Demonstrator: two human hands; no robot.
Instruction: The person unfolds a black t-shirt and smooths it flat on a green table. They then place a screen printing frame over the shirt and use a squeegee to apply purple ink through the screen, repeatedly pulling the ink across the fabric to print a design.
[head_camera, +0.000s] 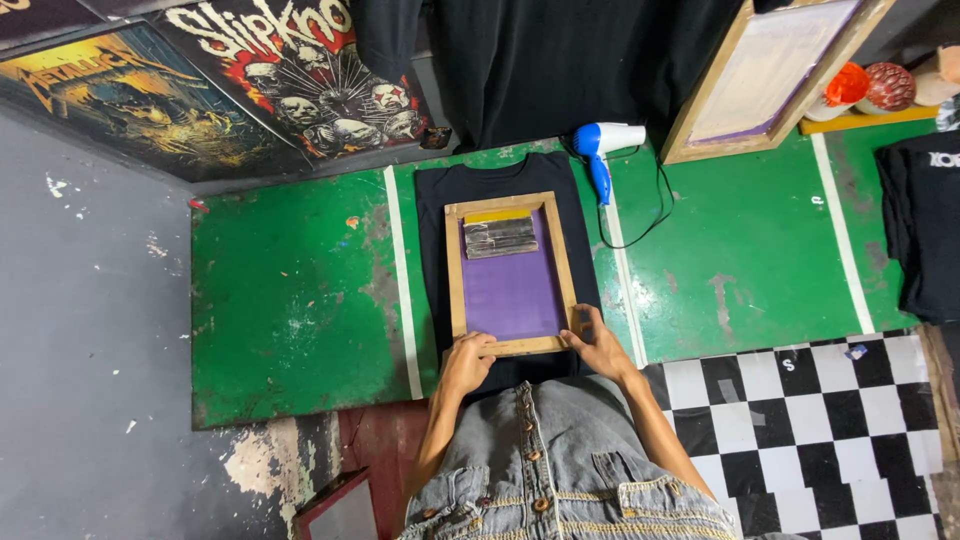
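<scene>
A wooden-framed printing screen (455, 265) with purple mesh lies flat on a black T-shirt (430, 200) spread over the green table (290, 300). A squeegee (500, 236) with a yellow top edge rests inside the frame at its far end. My left hand (467, 362) grips the near left corner of the frame, fingers curled over the wood. At the near right corner my right hand (598, 342) lies on the frame, fingers spread along its edge.
A white and blue hair dryer (603, 145) with a black cord lies to the right of the shirt. Another wooden screen (770, 70) leans at the back right. A second black shirt (925, 220) lies far right. Posters hang at the left.
</scene>
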